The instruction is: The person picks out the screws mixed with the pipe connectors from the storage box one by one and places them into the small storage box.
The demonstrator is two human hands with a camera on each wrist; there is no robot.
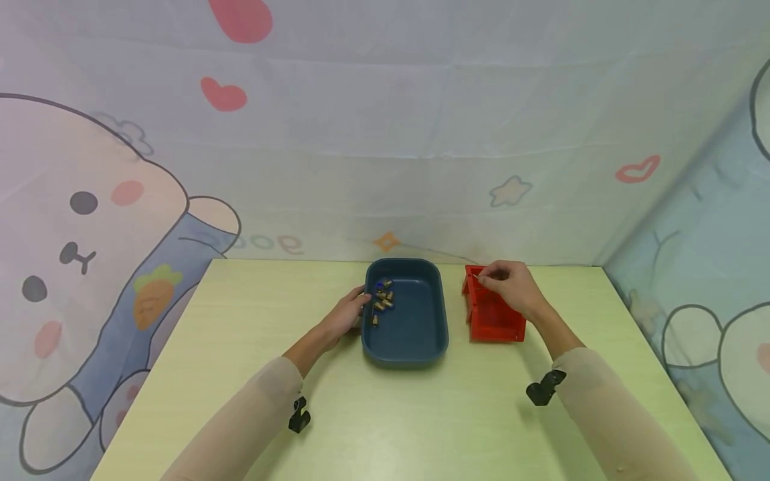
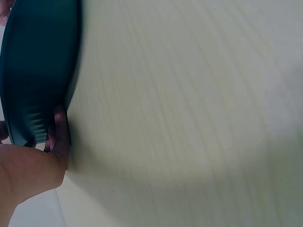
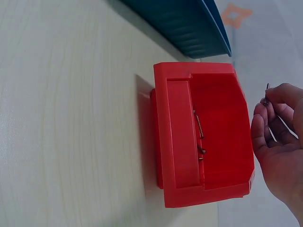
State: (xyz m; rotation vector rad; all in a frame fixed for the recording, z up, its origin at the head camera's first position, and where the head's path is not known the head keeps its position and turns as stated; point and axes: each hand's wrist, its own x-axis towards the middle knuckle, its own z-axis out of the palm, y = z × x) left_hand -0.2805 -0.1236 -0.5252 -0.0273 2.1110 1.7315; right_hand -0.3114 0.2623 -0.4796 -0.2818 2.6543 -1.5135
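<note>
My left hand (image 1: 344, 314) holds the left side of a dark blue plastic tub (image 1: 415, 341), thumb at its rim and fingers along the outer wall. Several small brass fittings (image 1: 380, 306) with blue ends lie along the left inside of that tub. Above the back of a red parts bin (image 1: 498, 335), my right hand (image 1: 512, 286) pinches a thin screw (image 3: 267, 87) between thumb and fingertips. In the right wrist view, several screws (image 3: 199, 126) lie on the floor of the red bin.
The tub and the red bin stand side by side near the back edge of a pale wooden table (image 1: 421, 427), a narrow gap between them. Behind the table hangs a printed cloth (image 1: 373, 120), and another cloth panel (image 1: 722, 267) closes the right side.
</note>
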